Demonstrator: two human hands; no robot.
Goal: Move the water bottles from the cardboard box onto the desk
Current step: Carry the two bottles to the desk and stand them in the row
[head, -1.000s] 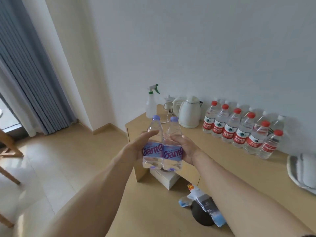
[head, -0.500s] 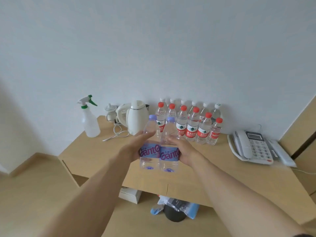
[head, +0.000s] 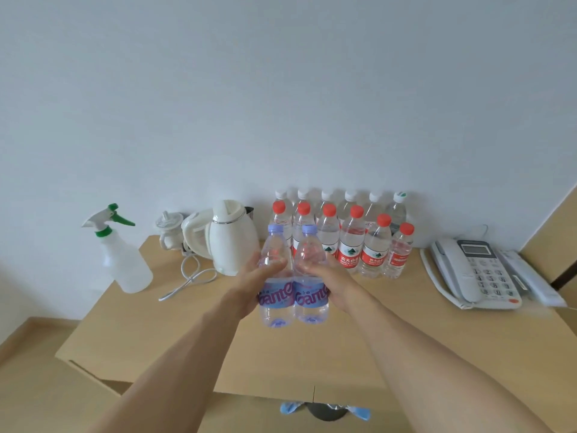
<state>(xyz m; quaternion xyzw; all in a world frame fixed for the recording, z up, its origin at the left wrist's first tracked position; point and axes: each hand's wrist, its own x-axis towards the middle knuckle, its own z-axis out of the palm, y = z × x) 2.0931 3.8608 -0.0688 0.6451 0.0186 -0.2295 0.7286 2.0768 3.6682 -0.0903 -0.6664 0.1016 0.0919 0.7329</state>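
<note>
Wooden desk set against a pale wall, viewed from above and in front. Along the back edge, from the viewer's left: a translucent spray bottle with a green and white trigger head, standing apart near the left corner; a small white lidded pot; a white electric kettle, its white cord looped loosely on the desk surface in front of it; and a cluster of upright water bottles in two rows, the red-capped front row standing just before the white-capped back row against the wall. At the far right lies a white desk telephone, well apart from the bottles.

Above the middle of the desk, two clear water bottles with lilac caps and purple-lettered labels are held upright side by side, touching each other. The left hand wraps the left bottle from its outer side, thumb laid across the front; the right hand wraps the right bottle likewise. Both bottles overlap the kettle's right edge and the leftmost red-capped bottles behind them; whether their bases touch the desk cannot be told. The open desk surface directly beneath and in front of the pair carries only the two forearms. Below the desk's front edge, a dark round object with blue plastic is partly visible on the floor.
</note>
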